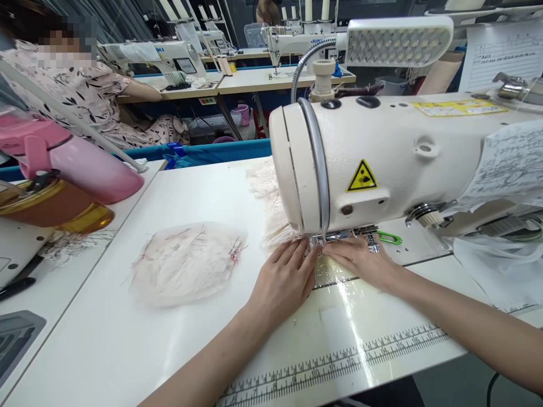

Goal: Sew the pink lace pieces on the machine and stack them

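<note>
A cream sewing machine [382,164] fills the right half of the head view. My left hand [284,280] lies flat on the table just left of the presser foot [322,240], fingers stretched toward it. My right hand [360,260] rests flat on the other side, fingertips almost meeting the left ones under the needle. Both press on a pale lace strip [271,215] that runs back behind the machine head. Whether the fingers pinch the lace is hidden.
A pile of pale lace pieces with red threads [186,263] lies to the left. A pink bottle [80,164] and amber oil container [63,212] sit far left. A ruler strip [339,362] edges the table. A person sits at back left beside other machines.
</note>
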Demonstrator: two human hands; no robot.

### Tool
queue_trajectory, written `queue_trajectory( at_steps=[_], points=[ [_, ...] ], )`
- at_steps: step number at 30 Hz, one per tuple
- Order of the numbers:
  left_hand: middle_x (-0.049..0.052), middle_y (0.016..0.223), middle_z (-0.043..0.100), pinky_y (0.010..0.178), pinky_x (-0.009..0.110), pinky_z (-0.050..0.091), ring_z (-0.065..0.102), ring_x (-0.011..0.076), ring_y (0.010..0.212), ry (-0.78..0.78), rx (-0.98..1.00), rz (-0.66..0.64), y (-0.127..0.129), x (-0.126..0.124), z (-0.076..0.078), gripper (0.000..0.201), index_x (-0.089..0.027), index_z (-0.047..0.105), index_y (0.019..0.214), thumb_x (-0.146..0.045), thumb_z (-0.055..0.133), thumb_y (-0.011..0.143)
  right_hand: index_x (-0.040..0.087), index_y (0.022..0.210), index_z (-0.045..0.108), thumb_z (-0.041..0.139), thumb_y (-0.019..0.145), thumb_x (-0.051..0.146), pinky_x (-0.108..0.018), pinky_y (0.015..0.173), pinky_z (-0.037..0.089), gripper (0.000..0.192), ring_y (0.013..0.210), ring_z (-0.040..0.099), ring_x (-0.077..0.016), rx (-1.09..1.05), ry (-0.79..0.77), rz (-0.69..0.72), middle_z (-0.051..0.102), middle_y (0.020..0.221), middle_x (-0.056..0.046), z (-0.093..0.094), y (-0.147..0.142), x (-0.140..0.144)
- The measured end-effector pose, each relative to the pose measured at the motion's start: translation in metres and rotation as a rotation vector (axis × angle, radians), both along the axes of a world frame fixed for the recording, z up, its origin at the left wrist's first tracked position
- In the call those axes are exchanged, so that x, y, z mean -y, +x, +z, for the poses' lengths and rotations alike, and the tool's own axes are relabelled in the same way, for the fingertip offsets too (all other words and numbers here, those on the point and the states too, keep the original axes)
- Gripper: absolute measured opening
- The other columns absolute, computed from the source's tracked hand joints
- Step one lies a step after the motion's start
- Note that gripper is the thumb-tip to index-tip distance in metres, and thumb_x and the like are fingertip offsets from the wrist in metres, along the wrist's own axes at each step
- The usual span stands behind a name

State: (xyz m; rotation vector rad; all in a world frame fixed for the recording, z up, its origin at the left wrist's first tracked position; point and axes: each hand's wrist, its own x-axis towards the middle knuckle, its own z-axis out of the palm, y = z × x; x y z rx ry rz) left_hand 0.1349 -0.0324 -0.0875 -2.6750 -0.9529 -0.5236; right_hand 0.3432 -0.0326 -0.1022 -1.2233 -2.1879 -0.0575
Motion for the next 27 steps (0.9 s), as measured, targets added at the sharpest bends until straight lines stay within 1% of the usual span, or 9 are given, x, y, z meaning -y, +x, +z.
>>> queue_trajectory(
  at_steps=[3,5,9,12,15,17,20,23,27],
  points=[
    [0.015,0.120,0.064,0.094,0.045,0.050,0.061,0.0287,0.112,0.000,0.006,-0.012,0.000,0.000,0.000,0.036,-0.011,0.059,0.123,-0.022,0.046,0.091,0.029,0.099,0.068,0.043,0.094,0.026,-0.035,0.076,0.047,0.025,0.082,0.060,-0.0168,-0.049,-0.044,0.064,0.067,0.086,-0.002,0.003,0.001,-0.005],
    [0.014,0.122,0.063,0.094,0.044,0.050,0.061,0.0282,0.112,-0.001,0.006,-0.026,0.000,0.000,0.000,0.036,-0.012,0.059,0.123,-0.021,0.046,0.091,0.030,0.102,0.068,0.043,0.094,0.026,-0.036,0.077,0.047,0.026,0.083,0.060,-0.0162,-0.055,-0.057,0.079,0.068,0.089,-0.002,0.005,0.002,-0.008],
    [0.012,0.121,0.065,0.093,0.044,0.051,0.062,0.0273,0.109,0.012,0.002,-0.024,0.001,-0.001,0.001,0.035,-0.012,0.060,0.122,-0.022,0.046,0.092,0.032,0.096,0.069,0.044,0.094,0.025,-0.035,0.078,0.048,0.026,0.081,0.059,-0.0155,-0.052,-0.048,0.073,0.068,0.087,0.000,0.008,0.003,-0.010],
    [0.012,0.120,0.065,0.091,0.044,0.051,0.063,0.0273,0.107,0.011,0.002,-0.018,0.002,-0.002,0.002,0.034,-0.012,0.061,0.121,-0.022,0.046,0.092,0.031,0.095,0.070,0.047,0.094,0.024,-0.032,0.074,0.047,0.024,0.075,0.059,-0.0147,-0.016,-0.035,0.042,0.069,0.083,0.000,0.006,0.004,-0.007],
    [0.013,0.121,0.064,0.090,0.044,0.050,0.063,0.0276,0.107,-0.004,0.005,-0.003,0.003,-0.002,0.001,0.035,-0.012,0.060,0.122,-0.023,0.046,0.092,0.031,0.103,0.069,0.047,0.093,0.023,-0.032,0.071,0.048,0.026,0.072,0.059,-0.0152,0.024,-0.009,-0.002,0.070,0.088,-0.001,0.001,0.006,-0.004],
    [0.013,0.122,0.064,0.090,0.044,0.049,0.062,0.0277,0.107,-0.007,0.009,0.009,0.003,-0.002,0.001,0.036,-0.012,0.059,0.123,-0.023,0.047,0.091,0.034,0.107,0.068,0.043,0.094,0.020,-0.032,0.069,0.048,0.031,0.070,0.058,-0.0153,0.026,0.010,-0.017,0.071,0.091,0.000,-0.003,0.008,-0.003],
    [0.013,0.124,0.063,0.091,0.044,0.048,0.062,0.0282,0.108,-0.006,0.001,0.026,0.003,-0.002,0.001,0.037,-0.012,0.059,0.123,-0.025,0.047,0.091,0.036,0.109,0.067,0.036,0.095,0.019,-0.031,0.067,0.048,0.038,0.069,0.057,-0.0150,-0.001,0.063,-0.028,0.071,0.090,0.002,-0.005,0.008,-0.003],
    [0.012,0.125,0.063,0.093,0.043,0.047,0.060,0.0281,0.110,0.004,-0.017,0.042,0.004,-0.002,0.001,0.037,-0.011,0.059,0.123,-0.025,0.047,0.091,0.033,0.108,0.068,0.040,0.095,0.022,-0.028,0.069,0.046,0.032,0.072,0.057,-0.0141,0.018,0.088,-0.020,0.071,0.086,0.001,-0.004,0.005,-0.005],
    [0.010,0.122,0.064,0.095,0.038,0.045,0.059,0.0246,0.109,0.117,-0.058,0.015,0.006,0.000,0.001,0.030,-0.010,0.063,0.116,-0.019,0.047,0.092,0.029,0.106,0.069,0.045,0.094,0.030,-0.032,0.073,0.046,0.026,0.071,0.058,-0.0156,0.123,0.019,-0.085,0.069,0.079,0.000,0.000,0.003,-0.004]
  ],
)
